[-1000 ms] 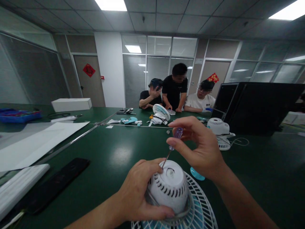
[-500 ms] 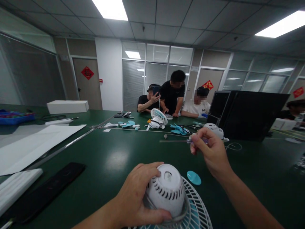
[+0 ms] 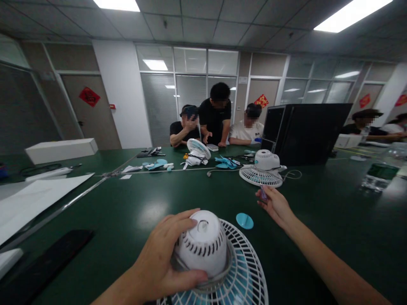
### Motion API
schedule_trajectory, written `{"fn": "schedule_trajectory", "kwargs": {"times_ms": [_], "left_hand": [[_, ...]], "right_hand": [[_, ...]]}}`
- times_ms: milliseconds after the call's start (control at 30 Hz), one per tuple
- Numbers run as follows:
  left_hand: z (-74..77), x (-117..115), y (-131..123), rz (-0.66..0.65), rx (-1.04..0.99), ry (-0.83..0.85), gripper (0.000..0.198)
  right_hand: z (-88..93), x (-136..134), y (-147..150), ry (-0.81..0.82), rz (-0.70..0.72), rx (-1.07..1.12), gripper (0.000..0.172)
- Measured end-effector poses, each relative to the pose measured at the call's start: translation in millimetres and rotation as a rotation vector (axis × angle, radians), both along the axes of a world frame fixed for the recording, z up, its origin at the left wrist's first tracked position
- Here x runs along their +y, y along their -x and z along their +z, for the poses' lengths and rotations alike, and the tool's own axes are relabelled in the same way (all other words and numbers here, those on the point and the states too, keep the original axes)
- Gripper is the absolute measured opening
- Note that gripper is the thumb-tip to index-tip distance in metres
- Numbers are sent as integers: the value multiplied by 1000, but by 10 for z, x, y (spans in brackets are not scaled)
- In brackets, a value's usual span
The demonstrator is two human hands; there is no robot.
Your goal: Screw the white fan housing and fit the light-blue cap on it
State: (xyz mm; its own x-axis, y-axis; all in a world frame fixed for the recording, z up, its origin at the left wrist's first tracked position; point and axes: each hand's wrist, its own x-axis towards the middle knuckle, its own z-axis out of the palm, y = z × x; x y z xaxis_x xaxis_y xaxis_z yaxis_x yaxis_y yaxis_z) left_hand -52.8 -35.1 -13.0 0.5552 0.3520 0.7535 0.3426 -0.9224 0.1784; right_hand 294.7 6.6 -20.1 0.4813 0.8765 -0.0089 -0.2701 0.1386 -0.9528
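A small white fan (image 3: 203, 245) lies grille-down on the green table at the front, its vented motor housing upward and pale blue blades behind the grille. My left hand (image 3: 170, 252) is wrapped round the housing's left side, thumb low and fingers near its top. Off to the right, my right hand (image 3: 275, 205) is closed on the purple handle of a screwdriver (image 3: 263, 193), whose thin shaft points up and away, overlapping a second white fan (image 3: 262, 173) in view. Between the hands, a light blue round cap (image 3: 244, 220) rests on the table.
A black computer case (image 3: 305, 133) stands at the back right, a water bottle (image 3: 378, 173) right of it. Farther back are another fan (image 3: 197, 151) and blue blade pieces (image 3: 227, 162). White sheets (image 3: 47, 195) and a black flat object (image 3: 47, 262) lie left. Several people sit or stand beyond.
The view has turned right. My right hand has lowered, and the screwdriver has swung from pointing left to pointing up and away. My left hand stays on the fan housing.
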Motion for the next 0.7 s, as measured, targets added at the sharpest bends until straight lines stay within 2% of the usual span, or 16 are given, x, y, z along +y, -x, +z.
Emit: {"fn": "schedule_trajectory", "kwargs": {"times_ms": [200, 300, 400, 467, 633, 700], "left_hand": [[-19, 56, 65, -7, 23, 49, 68], [4, 81, 93, 41, 64, 57, 73], [9, 115, 109, 45, 81, 41, 78], [3, 126, 111, 45, 79, 24, 79], [-8, 59, 71, 52, 31, 40, 80], [-8, 10, 41, 73, 9, 84, 78]], "right_hand": [[-29, -3, -4, -12, -10, -32, 10], [-66, -9, 14, 8, -5, -129, 17], [-93, -22, 20, 30, 19, -311, 37], [-90, -39, 21, 32, 55, -483, 44], [-15, -125, 13, 41, 242, -921, 26], [6, -165, 6, 84, 323, -1048, 35]]}}
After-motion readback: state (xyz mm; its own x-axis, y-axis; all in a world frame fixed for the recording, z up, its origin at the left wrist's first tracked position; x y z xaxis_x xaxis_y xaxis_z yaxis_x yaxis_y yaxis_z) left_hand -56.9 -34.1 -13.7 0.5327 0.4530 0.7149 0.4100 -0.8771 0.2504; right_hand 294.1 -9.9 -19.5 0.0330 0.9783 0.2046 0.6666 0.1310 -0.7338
